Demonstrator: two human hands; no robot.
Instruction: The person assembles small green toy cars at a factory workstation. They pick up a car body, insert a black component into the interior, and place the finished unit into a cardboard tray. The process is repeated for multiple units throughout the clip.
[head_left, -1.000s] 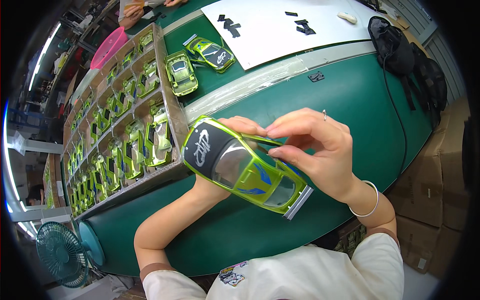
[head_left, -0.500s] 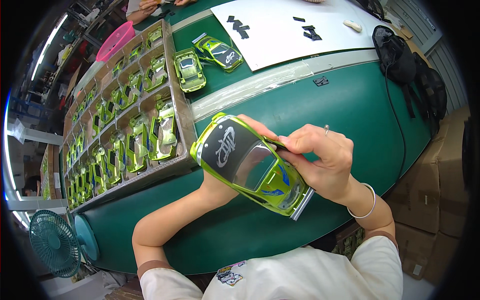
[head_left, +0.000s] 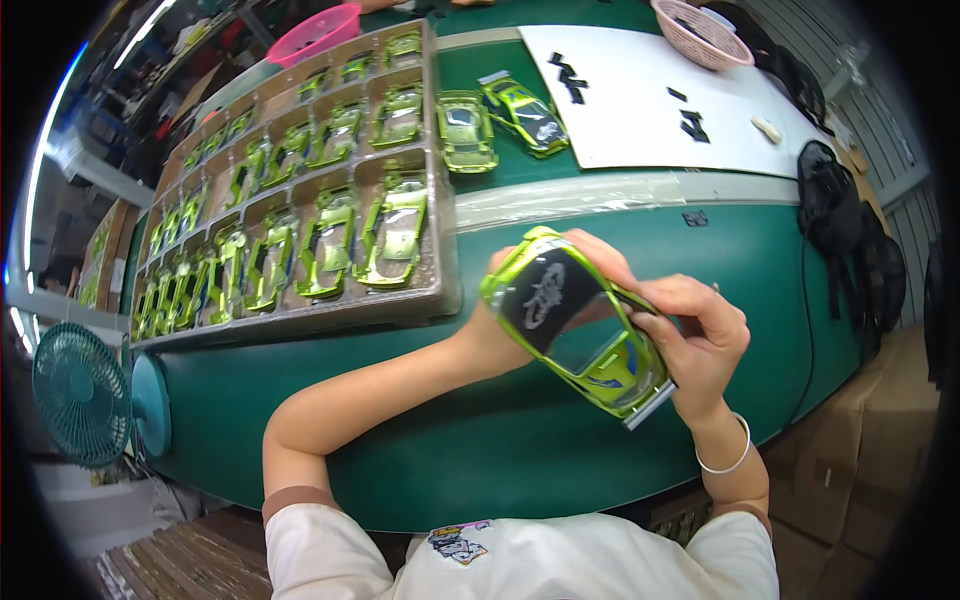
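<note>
A bright green toy car body [head_left: 585,348] with a black hood, blue marks and a silver rear spoiler is held tilted above the table. Its nose points to the upper left. My left hand [head_left: 488,338] is closed round the front end from below, its fingers partly hidden behind the shell. With thumb and forefinger pressed together, my right hand [head_left: 697,335] pinches the body's side edge by the window. Whether a small part is between those fingertips, I cannot tell.
A divided box [head_left: 448,240] of green car bodies stands at left. Two more bodies [head_left: 466,130] [head_left: 528,113] lie beyond it. A white board [head_left: 620,110] carries black pieces and a pink basket [head_left: 705,38]. A teal fan [head_left: 82,393] and a black bag [head_left: 830,200] flank the table.
The view has shifted, so box and board appear farther right. Both hands still hold the car body, now farther right in the picture. My right hand's fingers remain at its side edge.
</note>
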